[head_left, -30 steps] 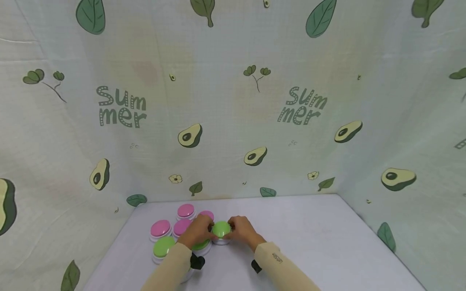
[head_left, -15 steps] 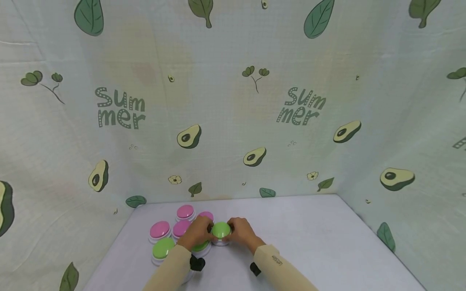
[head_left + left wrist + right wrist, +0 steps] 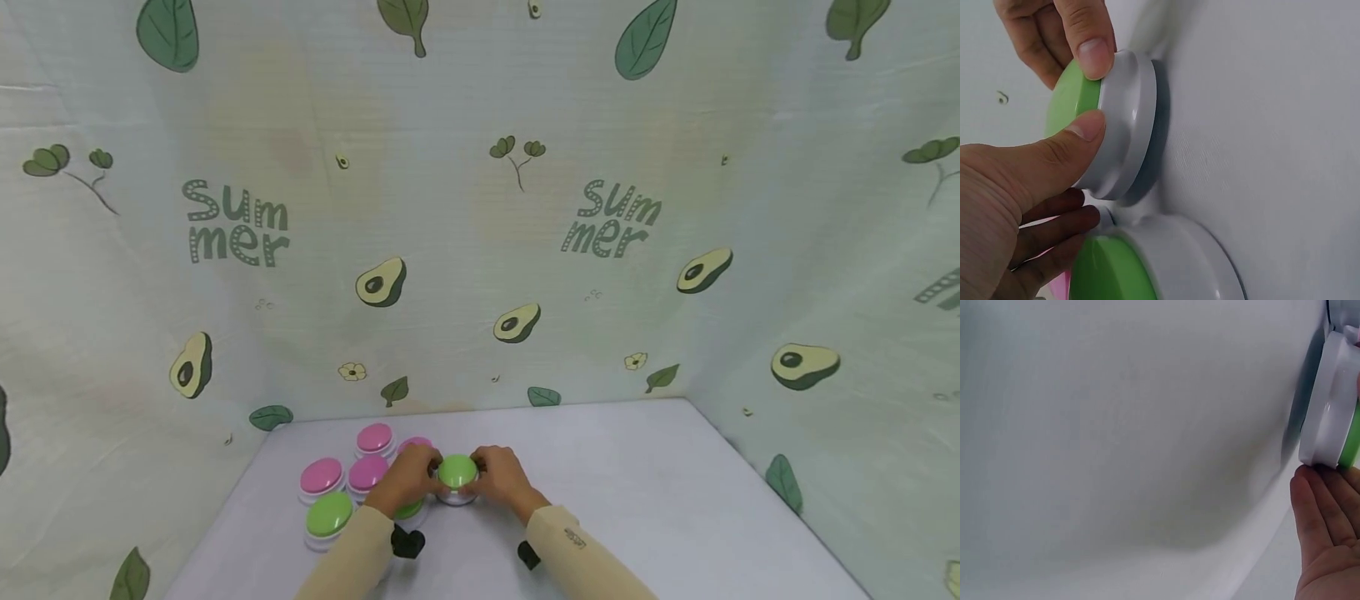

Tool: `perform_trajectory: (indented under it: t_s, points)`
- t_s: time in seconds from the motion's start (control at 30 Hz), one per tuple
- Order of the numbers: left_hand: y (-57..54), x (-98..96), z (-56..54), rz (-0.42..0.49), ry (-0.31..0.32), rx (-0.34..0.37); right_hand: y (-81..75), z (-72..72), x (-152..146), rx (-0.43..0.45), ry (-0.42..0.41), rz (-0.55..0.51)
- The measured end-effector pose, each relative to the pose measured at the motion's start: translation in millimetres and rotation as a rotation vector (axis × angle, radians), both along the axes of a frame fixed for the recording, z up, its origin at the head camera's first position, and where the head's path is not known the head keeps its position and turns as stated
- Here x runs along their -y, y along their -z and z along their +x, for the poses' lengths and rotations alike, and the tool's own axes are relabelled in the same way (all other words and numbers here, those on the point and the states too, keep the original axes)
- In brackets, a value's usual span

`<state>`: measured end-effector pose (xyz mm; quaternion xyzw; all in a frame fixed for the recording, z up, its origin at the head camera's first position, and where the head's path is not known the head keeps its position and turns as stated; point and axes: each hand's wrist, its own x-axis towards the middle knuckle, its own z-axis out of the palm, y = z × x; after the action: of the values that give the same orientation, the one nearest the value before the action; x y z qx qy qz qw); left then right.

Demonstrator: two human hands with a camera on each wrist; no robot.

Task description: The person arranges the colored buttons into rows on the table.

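Between both hands is a round green push button (image 3: 457, 472) with a white base (image 3: 1132, 119). My left hand (image 3: 408, 481) grips its left side, the thumb (image 3: 1063, 153) pressing near the seam of green and white. From the right, my right hand (image 3: 504, 479) holds the opposite side, with its thumb on the green rim in the left wrist view. A dark shadow lies under the base, which looks tilted or slightly off the white table. In the right wrist view the fingers (image 3: 1322, 512) touch the base's edge. A second green button (image 3: 1172, 262) sits just below the left hand.
Pink buttons (image 3: 322, 475) on white bases stand in a cluster at the left, one partly behind the left hand. Another green button (image 3: 330, 514) stands in front of them. The white table (image 3: 637, 500) extends right; a printed cloth (image 3: 450, 208) hangs behind.
The head view has shifted slightly, so the scene slides left. Both hands keep their grip; the held button is a little farther from its neighbours, and a darker shadow shows under its base.
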<state>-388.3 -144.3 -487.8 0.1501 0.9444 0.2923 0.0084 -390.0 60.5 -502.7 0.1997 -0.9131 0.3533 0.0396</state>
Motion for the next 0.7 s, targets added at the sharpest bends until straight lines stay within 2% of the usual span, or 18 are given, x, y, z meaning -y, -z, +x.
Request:
perform_trajectory:
  t_s: [0.13, 0.33, 0.53, 0.7]
  points:
    - [1.1, -7.6, -2.3, 0.032, 0.022, -0.027, -0.3, -0.9, -8, 0.013, 0.023, -0.016]
    - [7.0, -19.0, -3.4, 0.086, 0.003, -0.036, -1.2, -1.4, -22, 0.023, 0.044, -0.014]
    - [8.5, -32.0, -4.8, 0.145, 0.053, -0.077, -2.2, -1.1, -36, 0.031, 0.069, -0.015]
    - [10.6, -46.3, -7.8, 0.154, 0.059, -0.094, -2.7, -0.6, -49, 0.044, 0.081, -0.031]
